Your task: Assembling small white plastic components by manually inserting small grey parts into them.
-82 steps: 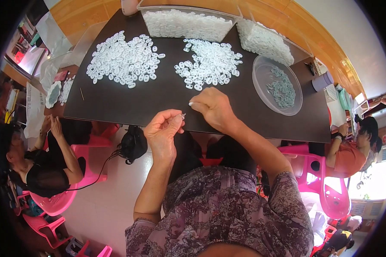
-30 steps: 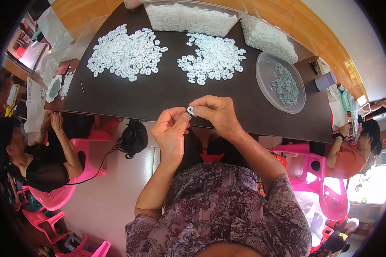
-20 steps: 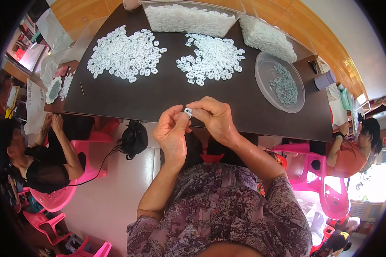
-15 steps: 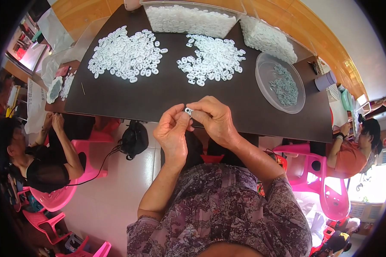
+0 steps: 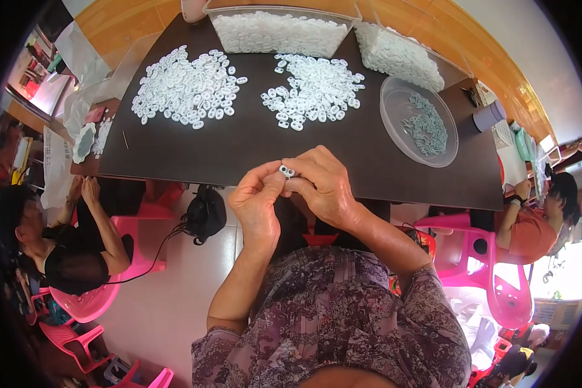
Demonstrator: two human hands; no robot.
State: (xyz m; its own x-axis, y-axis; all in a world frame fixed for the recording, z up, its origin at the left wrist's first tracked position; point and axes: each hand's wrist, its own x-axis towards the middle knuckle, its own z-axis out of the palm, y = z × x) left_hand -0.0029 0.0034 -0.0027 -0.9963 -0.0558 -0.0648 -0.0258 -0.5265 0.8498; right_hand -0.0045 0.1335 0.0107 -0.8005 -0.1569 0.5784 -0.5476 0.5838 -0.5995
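Between my fingertips, just off the table's near edge, is a small white oval plastic piece (image 5: 287,171) with two dark holes. My left hand (image 5: 257,199) pinches it from the left, thumb and index finger closed. From the other side my right hand (image 5: 322,184) pinches it too, its fingers curled over. Whether a smaller part sits between the fingers is hidden. Beyond my hands lie two heaps of like pieces, a larger left heap (image 5: 187,90) and a smaller right heap (image 5: 313,90). A round clear tray (image 5: 394,132) to the right holds small grey-green parts (image 5: 427,126).
Clear bins (image 5: 278,39) full of white pieces line the back of the dark table (image 5: 239,149). A purple cup (image 5: 490,118) stands at the right. People sit on pink chairs to the left (image 5: 77,258) and right (image 5: 537,220). A black bag (image 5: 204,213) rests below the table.
The white piece has turned slightly between my fingers, and both of its holes now show. My right fingers have shifted a little around it. The view has tilted slightly.
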